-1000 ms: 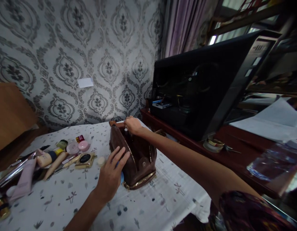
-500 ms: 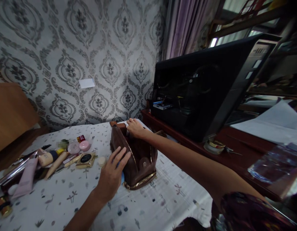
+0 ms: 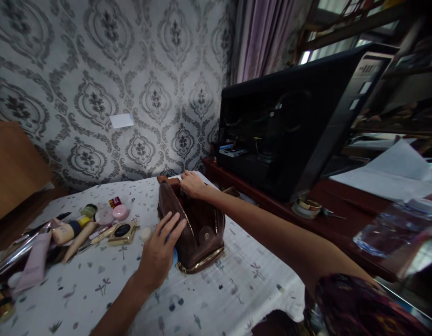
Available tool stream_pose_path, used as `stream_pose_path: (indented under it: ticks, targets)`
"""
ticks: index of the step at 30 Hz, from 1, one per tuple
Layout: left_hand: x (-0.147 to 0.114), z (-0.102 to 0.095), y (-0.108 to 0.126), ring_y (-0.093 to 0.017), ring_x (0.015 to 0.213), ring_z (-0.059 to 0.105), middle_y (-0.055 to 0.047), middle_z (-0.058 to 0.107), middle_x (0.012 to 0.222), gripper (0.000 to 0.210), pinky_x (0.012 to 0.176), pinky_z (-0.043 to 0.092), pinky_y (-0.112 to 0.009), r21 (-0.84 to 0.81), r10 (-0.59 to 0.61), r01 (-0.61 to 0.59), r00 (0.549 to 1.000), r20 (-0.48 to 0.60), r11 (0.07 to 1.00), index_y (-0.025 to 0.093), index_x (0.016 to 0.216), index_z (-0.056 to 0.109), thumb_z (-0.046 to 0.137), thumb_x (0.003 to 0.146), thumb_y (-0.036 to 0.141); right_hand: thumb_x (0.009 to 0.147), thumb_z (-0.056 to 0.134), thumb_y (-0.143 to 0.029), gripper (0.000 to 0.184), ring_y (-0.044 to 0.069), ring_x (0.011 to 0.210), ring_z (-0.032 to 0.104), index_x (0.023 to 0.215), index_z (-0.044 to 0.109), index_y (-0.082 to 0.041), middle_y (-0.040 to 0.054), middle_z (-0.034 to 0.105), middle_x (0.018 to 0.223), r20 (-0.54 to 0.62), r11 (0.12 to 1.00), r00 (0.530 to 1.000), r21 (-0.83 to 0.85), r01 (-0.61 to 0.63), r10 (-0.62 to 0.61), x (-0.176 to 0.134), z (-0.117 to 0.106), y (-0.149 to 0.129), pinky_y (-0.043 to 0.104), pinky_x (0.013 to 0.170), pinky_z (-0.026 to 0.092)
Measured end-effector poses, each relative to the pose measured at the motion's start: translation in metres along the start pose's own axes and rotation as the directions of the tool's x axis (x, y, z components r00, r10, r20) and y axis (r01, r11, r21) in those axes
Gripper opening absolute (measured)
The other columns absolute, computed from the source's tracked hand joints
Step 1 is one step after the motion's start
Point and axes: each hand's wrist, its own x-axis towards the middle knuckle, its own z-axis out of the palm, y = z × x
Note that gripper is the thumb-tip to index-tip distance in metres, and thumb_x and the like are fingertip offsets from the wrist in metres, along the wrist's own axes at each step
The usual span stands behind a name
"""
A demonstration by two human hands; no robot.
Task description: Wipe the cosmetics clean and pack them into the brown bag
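A brown leather handbag (image 3: 197,254) with gold zips stands unzipped on the patterned white cloth (image 3: 128,298). My left hand (image 3: 160,249) rests against its near left side, fingers stretched and a little spread. Part of a blue thing (image 3: 174,257) shows between that palm and the bag; most of it is hidden. Over the bag's mouth reaches my right arm. My right hand (image 3: 193,184) is at the far end of the opening, its fingers curled on the rim by the tan strap (image 3: 163,179); the fingertips are partly hidden.
Left of the bag lie cosmetics: a gold compact (image 3: 121,233), a pink jar (image 3: 120,213), a pink tube (image 3: 34,263) and several others. A black computer case (image 3: 272,126) stands right on a dark red desk (image 3: 328,228), with a tape roll (image 3: 307,207) and a plastic bottle (image 3: 387,231).
The view has shifted slightly, so everything sits a little further left. Both hands keep nearly the same place on the bag.
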Motion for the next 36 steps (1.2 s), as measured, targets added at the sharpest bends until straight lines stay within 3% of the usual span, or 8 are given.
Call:
stream_pose_path:
  ticks: [12,22,29,36]
  targets:
    - [0.001,-0.006,-0.004,-0.023,0.136,0.050,-0.007,0.058,0.142,0.073,0.099,0.055,-0.033,0.044,0.042,-0.042,0.999,-0.003,0.998,0.025,0.155,0.032,0.035,0.088,-0.005,0.093,0.050,-0.018,0.027,0.031,0.114,0.054,0.103,0.073,-0.009,0.0200,0.067,0.117,0.001,0.999,0.999,-0.033,0.035,-0.035,0.001,0.011,0.003,0.040,0.093,0.042]
    - [-0.001,-0.019,-0.008,-0.021,0.136,0.050,-0.009,0.056,0.145,0.071,0.104,0.050,-0.033,0.026,0.061,-0.062,0.997,0.054,0.998,0.027,0.157,0.025,0.037,0.093,-0.001,0.094,0.050,-0.021,0.027,0.030,0.113,0.053,0.106,0.072,-0.013,0.0162,0.068,0.118,-0.073,0.991,0.989,0.019,0.134,-0.132,0.008,0.017,0.001,0.041,0.093,0.042]
    - [-0.002,-0.021,-0.008,-0.021,0.137,0.048,-0.010,0.053,0.146,0.075,0.107,0.048,-0.035,0.026,0.066,-0.067,0.996,0.057,0.997,0.028,0.158,0.021,0.038,0.092,-0.002,0.087,0.059,-0.019,0.019,0.035,0.121,0.052,0.096,0.076,-0.017,0.0160,0.069,0.120,-0.051,0.989,0.988,0.030,0.144,-0.143,0.011,0.036,0.002,0.050,0.098,0.039]
    - [-0.003,-0.019,-0.006,-0.020,0.139,0.046,-0.011,0.051,0.147,0.075,0.109,0.046,-0.035,0.024,0.057,-0.059,0.996,0.061,0.998,0.027,0.158,0.023,0.039,0.091,-0.003,0.088,0.058,-0.021,0.022,0.033,0.121,0.052,0.100,0.076,-0.019,0.0139,0.068,0.125,-0.031,0.986,0.985,0.017,0.168,-0.167,0.012,0.044,0.003,0.050,0.101,0.037]
